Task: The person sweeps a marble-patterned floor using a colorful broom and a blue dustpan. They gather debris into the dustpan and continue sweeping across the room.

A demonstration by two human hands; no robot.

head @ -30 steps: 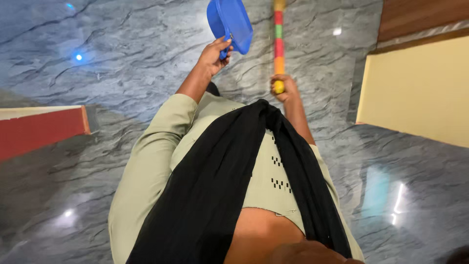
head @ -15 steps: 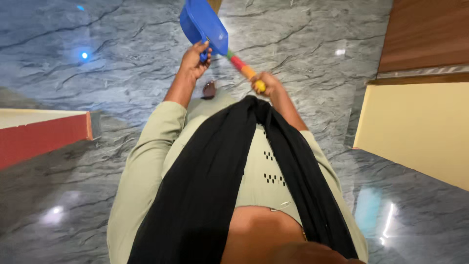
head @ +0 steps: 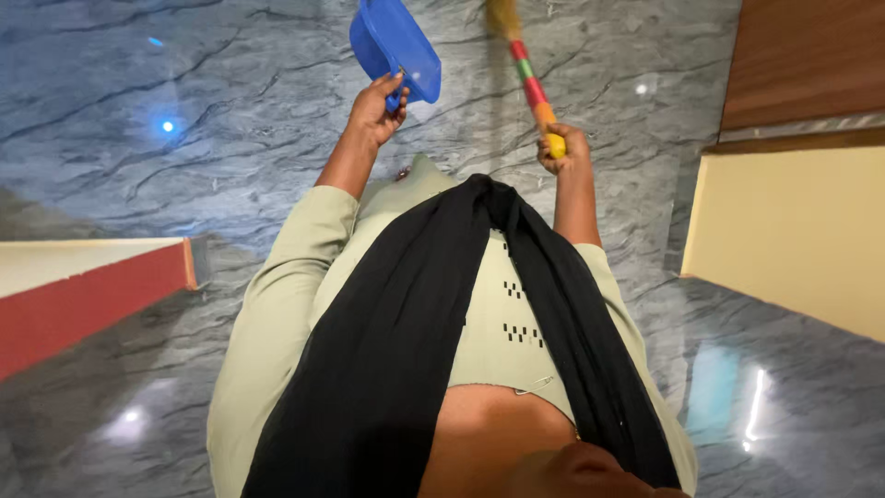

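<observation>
As the head view looks down, the left hand (head: 376, 109) is clenched on the handle of a blue dustpan (head: 395, 49), likely light, stiff plastic. The right hand (head: 560, 149) grips the striped broom (head: 527, 72) at its end. Polished floor (head: 184, 166) lies open ahead; a cream wall (head: 793, 231) is near on the right.

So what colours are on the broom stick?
The broom handle has red, green and orange bands with a yellow end, seen in the head view.

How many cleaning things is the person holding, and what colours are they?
Blue dustpan, in the left hand: 1
Striped broom with a yellow end, in the right hand: 1
Total: 2
</observation>
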